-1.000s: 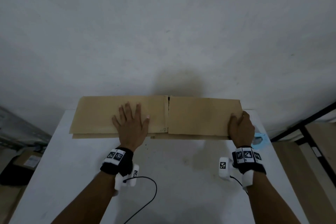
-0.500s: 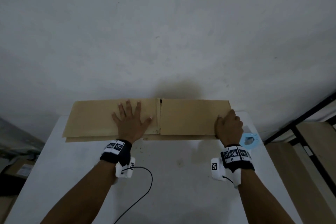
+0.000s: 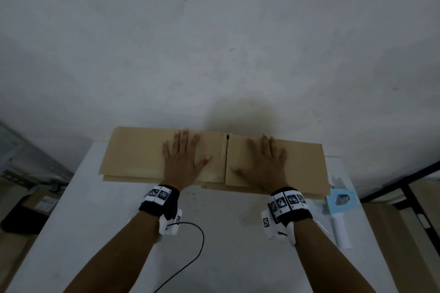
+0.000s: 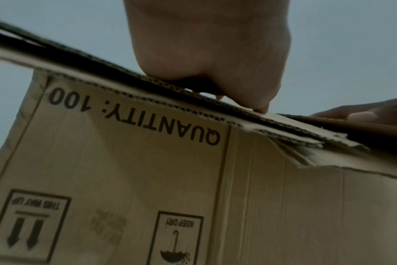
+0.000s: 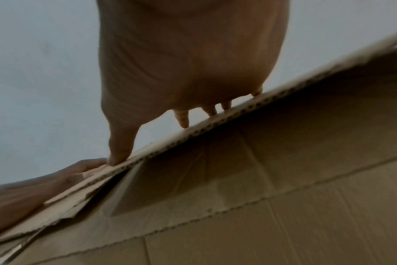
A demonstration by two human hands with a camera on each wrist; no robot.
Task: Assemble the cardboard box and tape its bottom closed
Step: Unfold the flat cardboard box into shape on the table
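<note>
A brown cardboard box (image 3: 135, 152) stands on the white table (image 3: 95, 233) against the wall, its two top flaps folded flat and meeting at a seam (image 3: 226, 159). My left hand (image 3: 183, 157) lies flat with spread fingers on the left flap. My right hand (image 3: 264, 162) lies flat on the right flap, just right of the seam. In the left wrist view the box side (image 4: 125, 179) shows upside-down print "QUANTITY: 100" under the left hand (image 4: 211, 53). The right wrist view shows the right hand (image 5: 188, 62) on the flap edge (image 5: 238, 114).
A tape dispenser (image 3: 339, 209) with a light blue body and white handle lies on the table right of the box. A black cable (image 3: 190, 252) loops near the left wrist. A dark metal frame (image 3: 409, 188) stands at the right, cardboard boxes (image 3: 40, 204) on the floor at the left.
My right hand has slid from the box's right end to the middle and flattened beside the seam. The left hand stays flat on the left flap.
</note>
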